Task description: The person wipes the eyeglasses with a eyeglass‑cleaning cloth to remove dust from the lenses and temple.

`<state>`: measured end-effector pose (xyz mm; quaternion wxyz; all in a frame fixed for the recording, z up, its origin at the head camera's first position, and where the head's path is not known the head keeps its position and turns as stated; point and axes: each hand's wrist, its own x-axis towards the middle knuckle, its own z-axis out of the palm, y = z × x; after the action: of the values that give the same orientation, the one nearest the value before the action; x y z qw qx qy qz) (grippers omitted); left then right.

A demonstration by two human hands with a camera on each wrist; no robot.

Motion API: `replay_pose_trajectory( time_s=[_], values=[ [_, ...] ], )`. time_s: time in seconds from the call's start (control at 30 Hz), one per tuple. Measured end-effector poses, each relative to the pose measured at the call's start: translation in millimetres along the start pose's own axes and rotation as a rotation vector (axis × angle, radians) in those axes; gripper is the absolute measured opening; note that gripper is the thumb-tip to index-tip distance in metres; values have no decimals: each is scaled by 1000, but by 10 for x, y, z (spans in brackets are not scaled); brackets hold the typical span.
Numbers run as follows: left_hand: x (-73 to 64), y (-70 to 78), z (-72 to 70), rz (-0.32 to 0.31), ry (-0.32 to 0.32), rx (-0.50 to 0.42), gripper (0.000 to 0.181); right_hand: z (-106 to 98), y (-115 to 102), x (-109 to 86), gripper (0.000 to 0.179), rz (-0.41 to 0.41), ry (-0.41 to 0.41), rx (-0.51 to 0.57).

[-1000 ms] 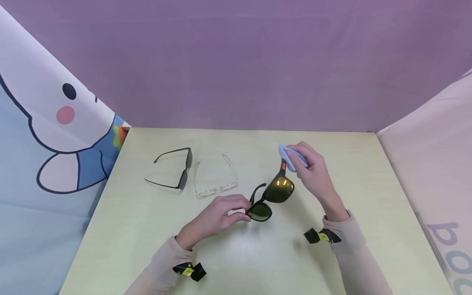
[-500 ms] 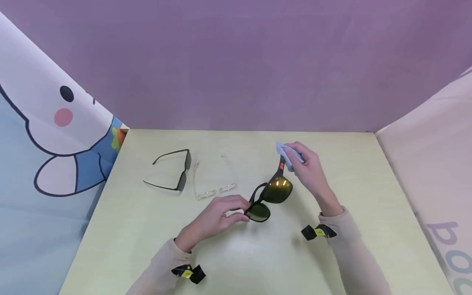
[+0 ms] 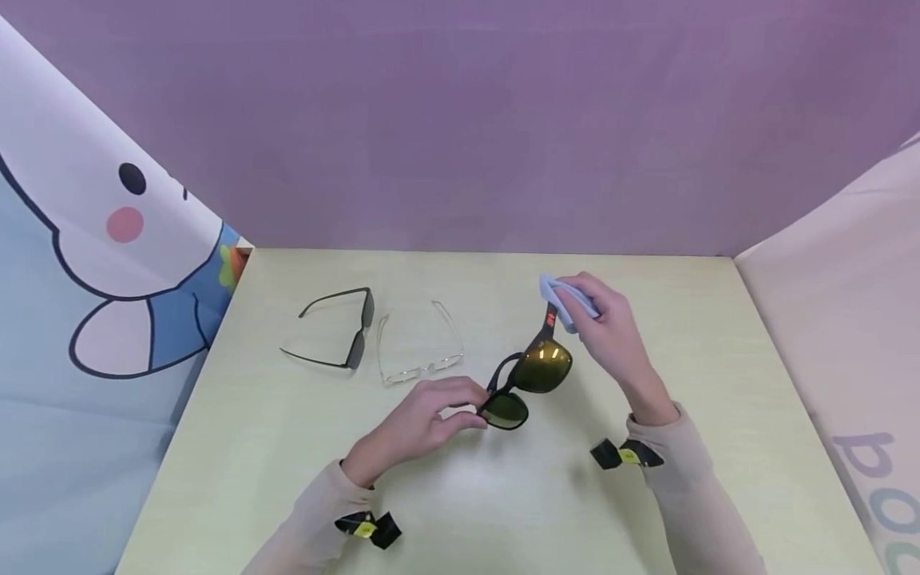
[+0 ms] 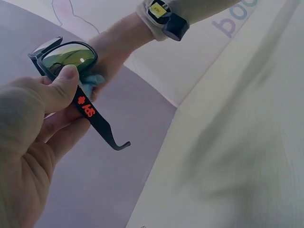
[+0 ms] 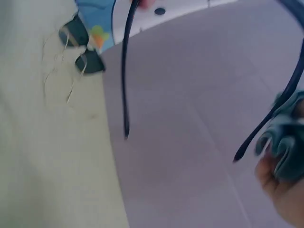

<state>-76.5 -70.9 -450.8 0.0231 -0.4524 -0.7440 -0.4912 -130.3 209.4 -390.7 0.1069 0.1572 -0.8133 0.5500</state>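
Black-framed sunglasses (image 3: 544, 367) with yellow-green mirrored lenses are held tilted above the table. My left hand (image 3: 424, 419) pinches them at the frame's near end, thumb against the lens edge in the left wrist view. One arm with red lettering (image 4: 86, 107) extends past the left fingers there. In my right hand (image 3: 611, 335) is a folded light-blue cloth (image 3: 549, 289), pinched around the sunglasses' far arm. The right wrist view shows the cloth (image 5: 289, 152) against that arm, its dark tip (image 5: 240, 154) sticking out; the other arm (image 5: 124, 80) hangs free.
Left of the hands, black sunglasses (image 3: 369, 307) lie unfolded on the pale table (image 3: 216, 479). Beside them, close to my left hand, lie clear-framed glasses (image 3: 410, 375), also unfolded. A purple backdrop (image 3: 460, 144) stands behind the table, with printed cloths at both sides.
My right hand and the cloth have shifted slightly left and up along the sunglasses' arm, then a touch back. The left hand's grip stays the same.
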Motion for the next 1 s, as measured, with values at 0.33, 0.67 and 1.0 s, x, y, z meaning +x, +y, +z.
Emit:
replay_pose_trajectory(
  time_s=[0.33,0.67,1.0],
  values=[
    [1,25,-7,11,-10,-10,16,8,-35,-73,15,-215,-31,223],
    [1,32,-6,-3,-7,-5,16,29,73,-11,20,123,54,70],
    [-9,36,-19,-58,-9,-21,12,81,-17,-89,15,-189,51,237]
  ],
)
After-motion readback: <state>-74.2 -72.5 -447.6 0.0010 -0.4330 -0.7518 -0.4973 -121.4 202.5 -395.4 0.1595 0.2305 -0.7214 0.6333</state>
